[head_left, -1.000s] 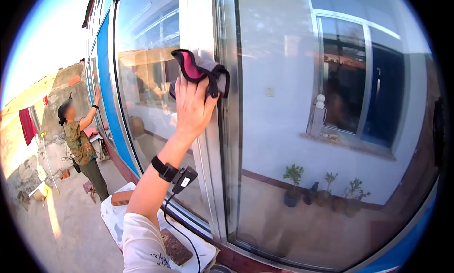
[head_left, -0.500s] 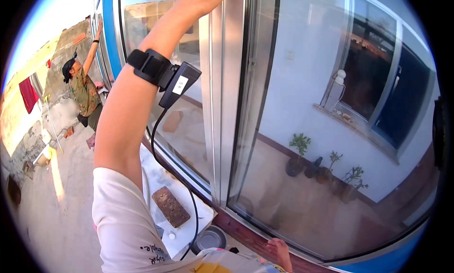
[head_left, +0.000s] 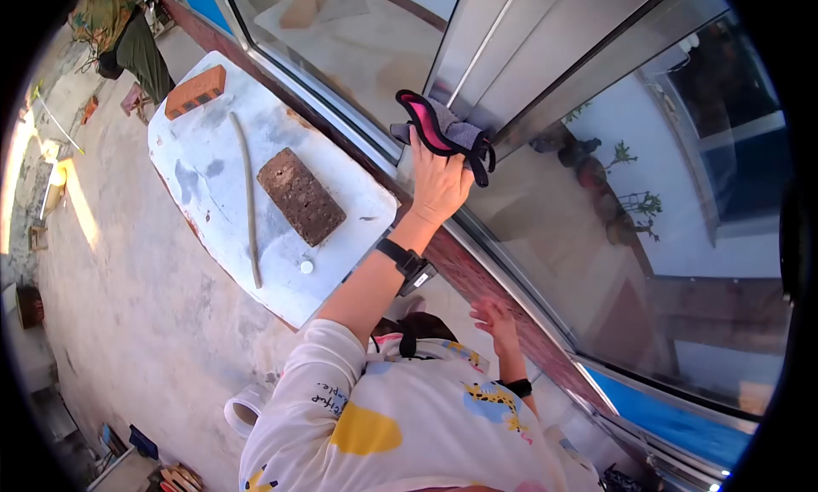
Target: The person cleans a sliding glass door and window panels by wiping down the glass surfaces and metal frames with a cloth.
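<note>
My left hand (head_left: 439,184) presses a grey cloth with pink and black edging (head_left: 447,130) against the metal window frame (head_left: 520,45), low near its bottom end. The fingers lie over the cloth and partly under its folds. Lower down, my right hand (head_left: 494,320) hangs in front of the body beside the red sill (head_left: 473,279), its fingers loosely apart with nothing in them. Both wrists carry black straps. Glass panes (head_left: 630,262) flank the frame on either side.
A white board (head_left: 200,202) to the left bears a dark brick (head_left: 301,196), an orange brick (head_left: 196,92), a grey tube (head_left: 247,198) and a white cap (head_left: 307,267). Another person (head_left: 128,40) stands at the upper left. A white bucket-like thing (head_left: 247,407) stands by my left side.
My left hand has come down from high on the frame to its lower part, and the cloth is now visible. The camera has tilted downward. My right hand stays low.
</note>
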Available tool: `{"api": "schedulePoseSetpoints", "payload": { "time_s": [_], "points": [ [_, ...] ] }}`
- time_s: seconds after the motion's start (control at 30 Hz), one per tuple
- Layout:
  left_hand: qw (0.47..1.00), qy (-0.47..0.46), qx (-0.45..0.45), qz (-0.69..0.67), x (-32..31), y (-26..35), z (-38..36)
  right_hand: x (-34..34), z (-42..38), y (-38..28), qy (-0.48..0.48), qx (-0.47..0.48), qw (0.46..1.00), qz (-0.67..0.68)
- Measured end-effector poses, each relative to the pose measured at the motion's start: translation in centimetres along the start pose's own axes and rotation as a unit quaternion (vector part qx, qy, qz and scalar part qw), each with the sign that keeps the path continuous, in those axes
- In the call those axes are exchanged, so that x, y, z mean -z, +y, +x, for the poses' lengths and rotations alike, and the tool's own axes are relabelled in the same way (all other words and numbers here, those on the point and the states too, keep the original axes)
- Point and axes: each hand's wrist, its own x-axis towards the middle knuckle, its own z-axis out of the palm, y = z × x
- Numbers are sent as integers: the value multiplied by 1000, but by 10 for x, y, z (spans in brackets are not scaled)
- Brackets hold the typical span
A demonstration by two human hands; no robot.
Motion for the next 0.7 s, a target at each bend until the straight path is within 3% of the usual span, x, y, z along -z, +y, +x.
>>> {"api": "schedulePoseSetpoints", "payload": {
  "time_s": [0.03,0.13,0.17,0.27,0.4,0.47,0.57,0.63,0.7],
  "points": [
    [1000,-3,9,0,-9,1,-15,-2,-7,11,8,-24,1000,2],
    [980,-23,183,-79,-31,-4,-53,-2,-35,41,28,-58,998,21],
    [979,-33,183,-89,-30,-3,-53,-1,-46,52,51,-69,996,33],
    [865,89,406,-280,-38,-18,-63,14,-76,86,120,-88,985,83],
    [680,142,593,-406,-67,-72,-105,24,-112,130,192,-92,962,173],
    [623,119,625,-455,-77,-100,-120,28,-115,142,193,-80,959,190],
    [606,95,660,-434,-58,-58,-95,35,-119,138,171,-61,959,217],
    [625,87,643,-434,-78,-92,-119,48,-117,142,175,-49,954,239],
    [609,84,670,-417,-84,-56,-119,65,-110,164,149,-37,955,255]
  ]
}}
